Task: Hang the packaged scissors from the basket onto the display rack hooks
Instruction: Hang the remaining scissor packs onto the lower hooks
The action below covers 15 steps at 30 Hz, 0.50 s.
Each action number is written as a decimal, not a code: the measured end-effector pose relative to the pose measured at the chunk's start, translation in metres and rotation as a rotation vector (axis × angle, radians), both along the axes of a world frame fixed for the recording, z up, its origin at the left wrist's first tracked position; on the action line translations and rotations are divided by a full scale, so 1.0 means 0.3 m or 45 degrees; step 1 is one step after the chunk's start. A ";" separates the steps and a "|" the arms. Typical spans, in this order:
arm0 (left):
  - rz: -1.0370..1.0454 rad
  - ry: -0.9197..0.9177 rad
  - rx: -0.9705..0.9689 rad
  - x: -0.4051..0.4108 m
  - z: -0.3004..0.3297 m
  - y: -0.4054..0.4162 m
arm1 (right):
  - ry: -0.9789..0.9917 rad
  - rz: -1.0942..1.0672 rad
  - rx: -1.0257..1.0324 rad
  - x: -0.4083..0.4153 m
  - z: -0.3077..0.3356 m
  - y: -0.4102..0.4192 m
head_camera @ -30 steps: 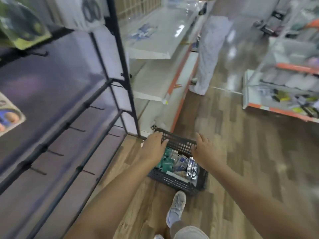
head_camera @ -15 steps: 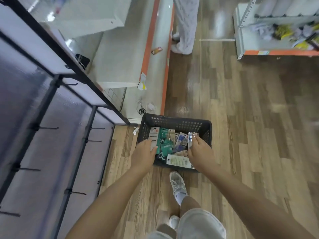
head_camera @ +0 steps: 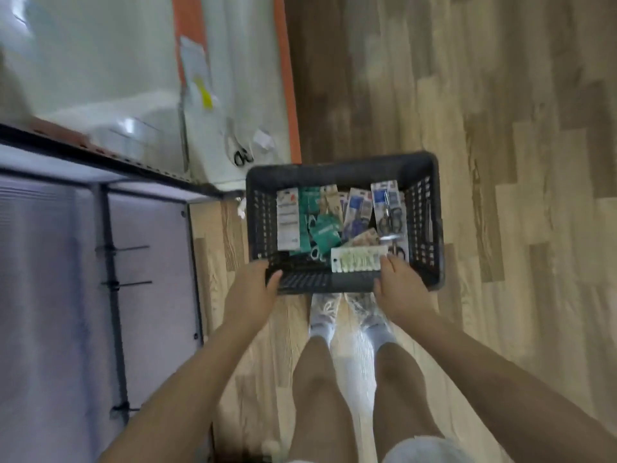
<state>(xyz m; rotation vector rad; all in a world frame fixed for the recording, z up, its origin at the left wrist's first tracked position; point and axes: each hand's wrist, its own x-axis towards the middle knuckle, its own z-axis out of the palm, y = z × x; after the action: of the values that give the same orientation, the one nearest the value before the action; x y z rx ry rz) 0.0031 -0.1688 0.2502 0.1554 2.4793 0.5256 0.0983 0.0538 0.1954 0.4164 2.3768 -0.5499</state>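
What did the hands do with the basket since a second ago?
Both hands came out of the packages and took the near rim of the basket: the left hand grips its near-left corner, the right hand its near-right part, next to a pale package. The view tipped down, so the basket now sits right in front of the feet. The packaged scissors stayed in the basket, and the rack hooks stayed bare.

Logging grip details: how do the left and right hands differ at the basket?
The left hand grips the black basket at its near-left rim; the right hand holds the near-right rim. Only the right hand's fingertips touch the pale green package. Both are on the near edge.
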 end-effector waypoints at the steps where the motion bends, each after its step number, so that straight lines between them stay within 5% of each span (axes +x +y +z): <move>1: 0.025 -0.014 -0.010 -0.017 -0.060 -0.010 | -0.012 -0.035 -0.002 0.007 -0.055 0.000; 15: -0.542 -0.184 -0.261 0.019 -0.984 0.128 | -0.121 0.079 0.125 0.050 -0.797 0.120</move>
<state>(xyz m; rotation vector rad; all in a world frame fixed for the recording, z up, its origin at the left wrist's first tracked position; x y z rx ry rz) 0.0089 -0.1303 -0.0449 0.5285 2.2512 0.0981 0.1132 0.0898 -0.0436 0.4011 2.3234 -0.3781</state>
